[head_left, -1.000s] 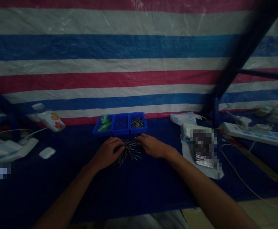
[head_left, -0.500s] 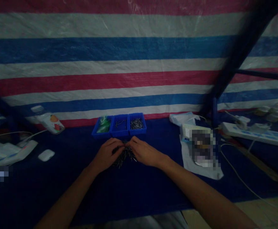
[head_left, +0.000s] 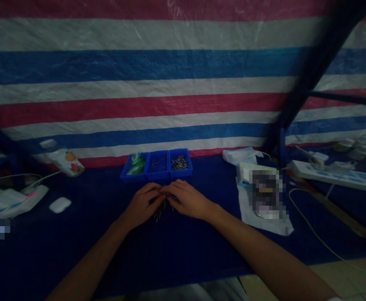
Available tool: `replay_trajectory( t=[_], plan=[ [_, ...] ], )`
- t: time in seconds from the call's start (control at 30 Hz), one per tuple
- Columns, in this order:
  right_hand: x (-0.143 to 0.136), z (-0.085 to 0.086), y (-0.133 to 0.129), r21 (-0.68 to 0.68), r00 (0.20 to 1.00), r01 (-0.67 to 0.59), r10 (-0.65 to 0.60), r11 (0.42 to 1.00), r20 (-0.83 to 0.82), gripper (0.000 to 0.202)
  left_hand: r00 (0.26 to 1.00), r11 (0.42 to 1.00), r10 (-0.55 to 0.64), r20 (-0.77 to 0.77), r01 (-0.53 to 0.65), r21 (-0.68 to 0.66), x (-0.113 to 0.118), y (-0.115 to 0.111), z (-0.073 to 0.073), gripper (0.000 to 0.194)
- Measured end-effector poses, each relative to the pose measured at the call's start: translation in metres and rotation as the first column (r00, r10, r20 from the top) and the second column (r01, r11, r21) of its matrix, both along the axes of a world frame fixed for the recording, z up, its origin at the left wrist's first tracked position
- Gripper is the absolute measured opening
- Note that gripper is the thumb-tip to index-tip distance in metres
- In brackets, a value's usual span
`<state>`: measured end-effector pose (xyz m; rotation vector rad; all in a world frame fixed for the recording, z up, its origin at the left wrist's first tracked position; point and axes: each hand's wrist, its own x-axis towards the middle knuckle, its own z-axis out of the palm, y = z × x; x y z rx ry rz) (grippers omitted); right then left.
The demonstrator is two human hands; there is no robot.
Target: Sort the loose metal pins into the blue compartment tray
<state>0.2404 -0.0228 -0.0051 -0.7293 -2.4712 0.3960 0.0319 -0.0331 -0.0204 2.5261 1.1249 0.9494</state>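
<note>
My left hand [head_left: 143, 202] and my right hand [head_left: 189, 200] meet at the fingertips over a pile of thin dark metal pieces [head_left: 159, 213] on the blue table. Both hands have their fingers pinched together. Whatever is between the fingertips is too small and dark to name. Just beyond the hands stand three joined blue bins. Green plastic packaging [head_left: 136, 164] fills the left bin, a few thin metal pieces lie in the middle bin [head_left: 157, 170], and many short shiny metal pieces [head_left: 179, 162] sit in the right one. The hands cover part of the pile.
At left are a bottle [head_left: 66, 159], a white case [head_left: 60, 205] and a power strip [head_left: 29, 202] with cables. A packet [head_left: 244, 173] and white sheet [head_left: 245, 209] lie at right, near another power strip [head_left: 336, 175]. A striped tarp [head_left: 170, 104] hangs behind the table.
The fingers of my right hand have shifted slightly left and now cover more of the pile. The left hand stays nearly in place, and the bins have not moved.
</note>
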Motion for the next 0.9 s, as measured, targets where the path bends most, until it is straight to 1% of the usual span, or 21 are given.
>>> replay_trajectory(
  t=[0.23,0.43,0.53,0.6,0.67,0.77,0.83,0.9],
  plan=[
    [0.000,-0.001,-0.001,-0.016,1.000,0.018,-0.017,1.000,0.023,0.036,1.000,1.000,-0.009,0.030,0.009,-0.022,-0.001,0.000,0.000,0.023],
    [0.000,0.004,-0.001,-0.030,0.999,0.023,-0.022,0.999,0.026,0.037,0.998,0.999,0.004,0.064,-0.001,-0.041,0.001,-0.003,0.005,0.023],
    [0.002,0.006,0.001,-0.076,0.996,0.026,-0.032,0.997,-0.082,0.032,0.998,0.999,0.015,0.066,-0.012,-0.051,0.000,-0.004,0.008,0.026],
    [0.003,0.007,0.003,-0.172,0.976,0.032,-0.068,0.985,-0.205,0.023,0.998,0.998,0.022,0.063,-0.019,-0.053,-0.001,-0.004,0.009,0.027],
    [0.003,0.009,0.007,-0.316,0.927,0.050,-0.162,0.947,-0.338,0.017,0.998,0.998,0.027,0.056,-0.025,-0.051,-0.004,-0.003,0.008,0.026],
    [0.004,0.011,0.013,-0.535,0.819,0.029,-0.327,0.845,-0.472,0.016,0.998,0.999,0.031,0.048,-0.029,-0.041,-0.006,-0.002,0.007,0.025],
    [0.005,0.011,0.018,-0.622,0.776,0.009,-0.397,0.783,-0.490,0.019,0.998,0.999,0.028,0.048,-0.026,-0.039,-0.006,-0.002,0.007,0.025],
    [0.008,0.010,0.022,-0.665,0.775,0.039,-0.443,0.746,-0.452,0.027,0.999,0.999,0.026,0.045,-0.024,-0.039,-0.005,-0.002,0.008,0.025]
  ],
)
